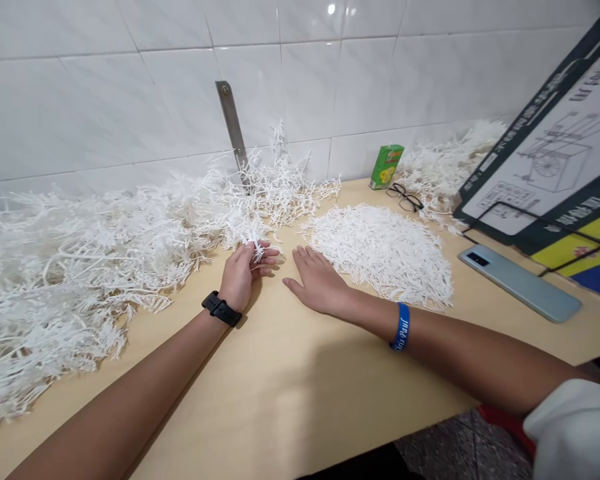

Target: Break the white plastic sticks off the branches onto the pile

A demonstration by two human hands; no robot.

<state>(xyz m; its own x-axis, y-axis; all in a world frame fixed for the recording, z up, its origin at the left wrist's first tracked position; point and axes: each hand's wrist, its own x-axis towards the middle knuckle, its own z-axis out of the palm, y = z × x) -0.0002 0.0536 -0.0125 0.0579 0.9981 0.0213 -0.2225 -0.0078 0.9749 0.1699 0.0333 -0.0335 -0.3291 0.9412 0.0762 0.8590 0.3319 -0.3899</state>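
A small white sprig (pixel 258 252) sits at the fingers of the left hand (pixel 237 277), low over the counter (pixel 260 387), between a tangled white heap (pixel 90 260) and a flatter pile of short white pieces (pixel 380 250). It lies right by the heap's edge; whether it is wholly free of it I cannot tell. A likely trouble is snagging: the heap's branched strands overlap, so a pull on the sprig could drag neighbours along. The light hold might also let it slip. On the other side, a sideways sweep of the right hand (pixel 317 280) could scatter the loose pile, since its fingertips are just beside it.

The left hand is half curled, thumb against the sprig, the other fingers loosely bent. The right hand is flat and palm down, fingers straight and nearly together, gripping nothing that shows; whether it touches the counter is unclear.

Farther out, a metal strip (pixel 233 123) leans at the wall, its foot hidden by strands; a bump there might tip it. Glasses (pixel 405 198) and a phone (pixel 520 283) lie beyond the pile.
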